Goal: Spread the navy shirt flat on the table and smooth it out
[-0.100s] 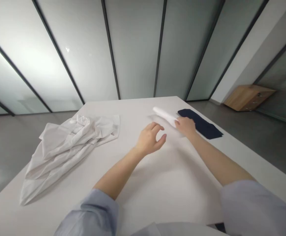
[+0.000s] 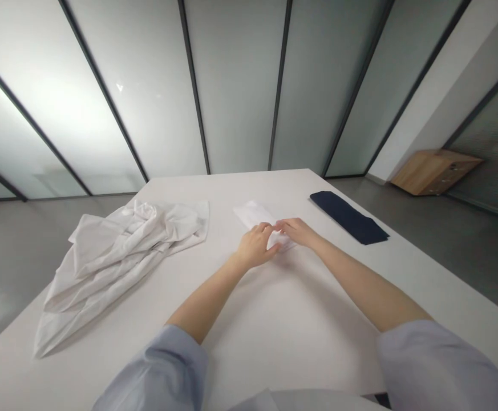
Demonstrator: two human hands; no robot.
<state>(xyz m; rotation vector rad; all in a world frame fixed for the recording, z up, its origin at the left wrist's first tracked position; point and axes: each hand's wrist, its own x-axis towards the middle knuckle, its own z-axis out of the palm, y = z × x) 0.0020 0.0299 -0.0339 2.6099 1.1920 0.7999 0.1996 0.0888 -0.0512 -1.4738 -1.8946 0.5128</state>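
White tabletop (image 2: 300, 342), forearms (image 2: 208, 299) converging, left hand (image 2: 254, 245) and right hand (image 2: 299, 233) over white cloth (image 2: 250, 213), fingers (image 2: 284, 223) curled, pinch unclear

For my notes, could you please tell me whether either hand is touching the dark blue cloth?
No, the left hand and right hand are at the small white cloth, apart from the dark blue cloth.

No text, label, brand, number or sign is showing legibly on anything in view; no surface is bearing writing clear enough to read.
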